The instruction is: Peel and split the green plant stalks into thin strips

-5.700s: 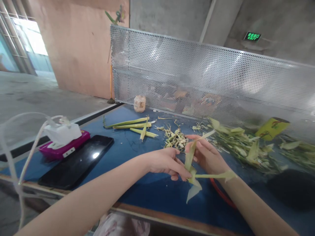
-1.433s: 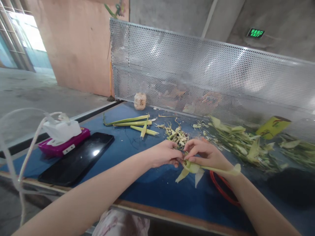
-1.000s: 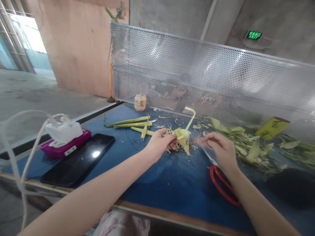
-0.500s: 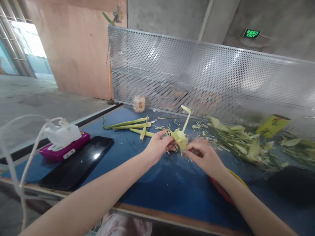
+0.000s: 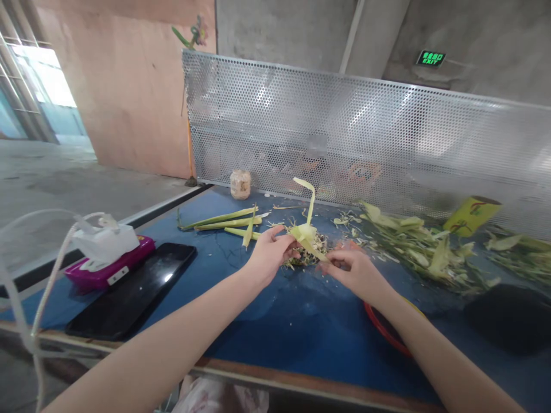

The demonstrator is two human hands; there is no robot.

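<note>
My left hand (image 5: 275,250) is closed around a pale green plant shoot (image 5: 305,232), pinched between thumb and fingers. One narrow leaf strip (image 5: 310,201) stands up from it and bends over at the tip. Another flat strip (image 5: 316,251) slants down to my right hand (image 5: 350,267), whose thumb and fingers are closed on its end. Behind and below the shoot lies a heap of shredded plant scraps (image 5: 318,241). Several long green stalks (image 5: 224,220) rest on the blue table just left of my left hand.
A large pile of peeled leaves (image 5: 413,241) lies at right, with a yellow container (image 5: 472,216) behind. A red-rimmed round item (image 5: 383,330) sits under my right forearm. At left are a black phone (image 5: 133,289) and a purple box (image 5: 109,267). A perforated metal screen (image 5: 275,120) borders the back.
The strip in my right hand now stretches out from the shoot toward the lower right. My left hand and the shoot have shifted slightly left in view.
</note>
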